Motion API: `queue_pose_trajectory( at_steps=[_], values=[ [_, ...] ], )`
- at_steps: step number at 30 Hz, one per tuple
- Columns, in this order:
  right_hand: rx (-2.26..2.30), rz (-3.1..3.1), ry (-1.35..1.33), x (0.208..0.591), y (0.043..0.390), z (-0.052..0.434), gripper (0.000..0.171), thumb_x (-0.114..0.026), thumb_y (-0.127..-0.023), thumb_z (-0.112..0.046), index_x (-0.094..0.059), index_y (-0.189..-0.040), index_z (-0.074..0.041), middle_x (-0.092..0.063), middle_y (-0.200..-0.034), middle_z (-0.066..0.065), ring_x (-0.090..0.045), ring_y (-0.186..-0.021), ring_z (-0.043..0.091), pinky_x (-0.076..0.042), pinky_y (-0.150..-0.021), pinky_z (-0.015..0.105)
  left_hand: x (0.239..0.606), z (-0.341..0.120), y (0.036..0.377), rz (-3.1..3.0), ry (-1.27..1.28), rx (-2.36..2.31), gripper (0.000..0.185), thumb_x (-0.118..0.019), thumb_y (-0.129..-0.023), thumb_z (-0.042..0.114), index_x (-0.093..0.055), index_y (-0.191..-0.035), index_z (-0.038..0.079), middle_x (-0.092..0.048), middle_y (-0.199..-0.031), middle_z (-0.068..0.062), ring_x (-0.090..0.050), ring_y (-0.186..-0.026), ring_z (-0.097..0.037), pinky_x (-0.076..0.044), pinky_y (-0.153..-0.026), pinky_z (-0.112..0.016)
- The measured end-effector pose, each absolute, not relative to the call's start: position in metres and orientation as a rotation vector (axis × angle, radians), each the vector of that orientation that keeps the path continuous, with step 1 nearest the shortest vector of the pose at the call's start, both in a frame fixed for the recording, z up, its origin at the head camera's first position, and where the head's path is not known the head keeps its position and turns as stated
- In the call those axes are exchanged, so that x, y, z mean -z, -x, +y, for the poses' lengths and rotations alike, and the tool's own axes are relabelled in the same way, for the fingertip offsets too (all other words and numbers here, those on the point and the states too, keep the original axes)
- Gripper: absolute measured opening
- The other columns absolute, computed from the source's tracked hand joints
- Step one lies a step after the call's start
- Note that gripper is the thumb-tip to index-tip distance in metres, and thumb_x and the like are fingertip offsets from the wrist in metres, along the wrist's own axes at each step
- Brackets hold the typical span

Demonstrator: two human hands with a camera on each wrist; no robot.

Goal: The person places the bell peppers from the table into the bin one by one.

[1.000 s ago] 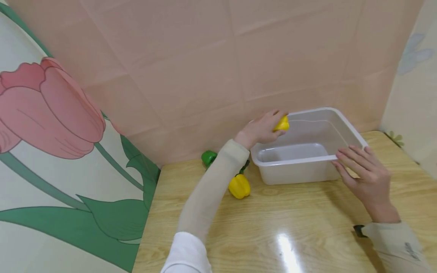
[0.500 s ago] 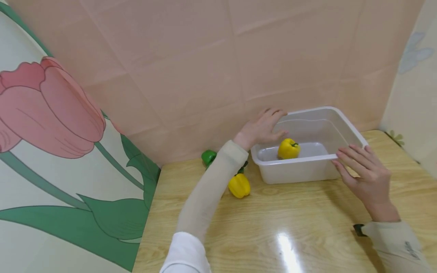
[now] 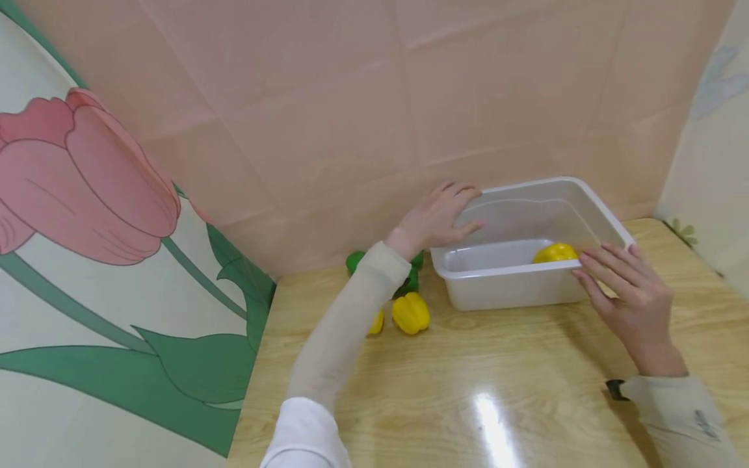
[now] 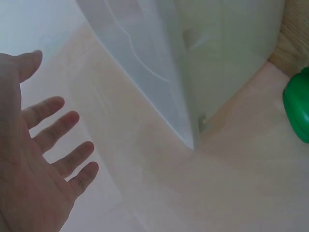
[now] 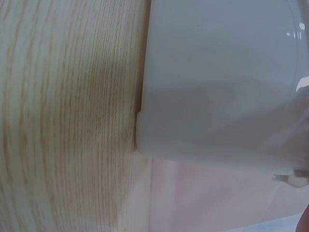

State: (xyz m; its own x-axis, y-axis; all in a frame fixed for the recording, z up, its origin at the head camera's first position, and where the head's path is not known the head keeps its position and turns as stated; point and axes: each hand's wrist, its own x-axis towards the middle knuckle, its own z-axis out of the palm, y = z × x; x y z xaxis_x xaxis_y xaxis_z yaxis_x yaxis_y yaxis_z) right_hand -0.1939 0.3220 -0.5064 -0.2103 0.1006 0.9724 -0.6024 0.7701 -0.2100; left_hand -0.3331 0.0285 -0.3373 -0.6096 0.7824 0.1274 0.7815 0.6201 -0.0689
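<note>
A yellow bell pepper lies inside the pale grey plastic bin, near its front right corner. My left hand hovers over the bin's left end, holding nothing. In the left wrist view, the same hand has its fingers spread beside the bin. My right hand holds the bin's front right corner, fingers over the rim and thumb on the outer side. Left of the bin, another yellow bell pepper sits on the table, with a further yellow one partly hidden by my left forearm.
Green peppers lie behind my left forearm, partly covered by it. The wooden table runs up to a pink cloth backdrop. A painted tulip wall stands on the left.
My left hand let go of the yellow bell pepper, which dropped into the bin and rolled to its right end. The hand then drew slightly left. My right hand stays at the bin's corner.
</note>
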Motion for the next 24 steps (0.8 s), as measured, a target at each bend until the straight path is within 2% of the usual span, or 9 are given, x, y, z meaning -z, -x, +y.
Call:
queue_pose_trajectory(
  at_steps=[6,19,24],
  values=[
    [-0.677,-1.666,-0.398,0.505,0.192,0.322,0.035,-0.079,-0.098,-0.040,-0.086,-0.105,-0.007,-0.081,-0.106,0.018,-0.076,-0.112,0.035,-0.048,-0.116,0.058,0.339,0.011,0.333,-2.689,1.314,0.062,0.067,-0.053,-0.108,0.056,-0.046,-0.162,0.016,-0.044,-0.168,-0.003,-0.037,-0.157,-0.023,-0.022,-0.133,-0.036],
    [-0.688,-1.663,-0.398,0.504,0.188,0.323,0.033,-0.079,-0.098,-0.040,-0.086,-0.106,-0.008,-0.081,-0.106,0.018,-0.076,-0.112,0.035,-0.048,-0.116,0.057,0.338,-0.011,0.328,-2.665,1.275,0.083,0.068,-0.051,-0.109,0.057,-0.045,-0.162,0.016,-0.044,-0.168,-0.004,-0.037,-0.156,-0.022,-0.026,-0.132,-0.037],
    [-0.691,-1.658,-0.402,0.511,0.193,0.327,0.032,-0.081,-0.097,-0.039,-0.086,-0.106,-0.009,-0.081,-0.107,0.017,-0.076,-0.113,0.034,-0.048,-0.116,0.057,0.337,-0.019,0.324,-2.670,1.241,0.118,0.068,-0.054,-0.108,0.057,-0.045,-0.162,0.017,-0.044,-0.168,-0.004,-0.038,-0.156,-0.023,-0.029,-0.131,-0.040]
  ],
)
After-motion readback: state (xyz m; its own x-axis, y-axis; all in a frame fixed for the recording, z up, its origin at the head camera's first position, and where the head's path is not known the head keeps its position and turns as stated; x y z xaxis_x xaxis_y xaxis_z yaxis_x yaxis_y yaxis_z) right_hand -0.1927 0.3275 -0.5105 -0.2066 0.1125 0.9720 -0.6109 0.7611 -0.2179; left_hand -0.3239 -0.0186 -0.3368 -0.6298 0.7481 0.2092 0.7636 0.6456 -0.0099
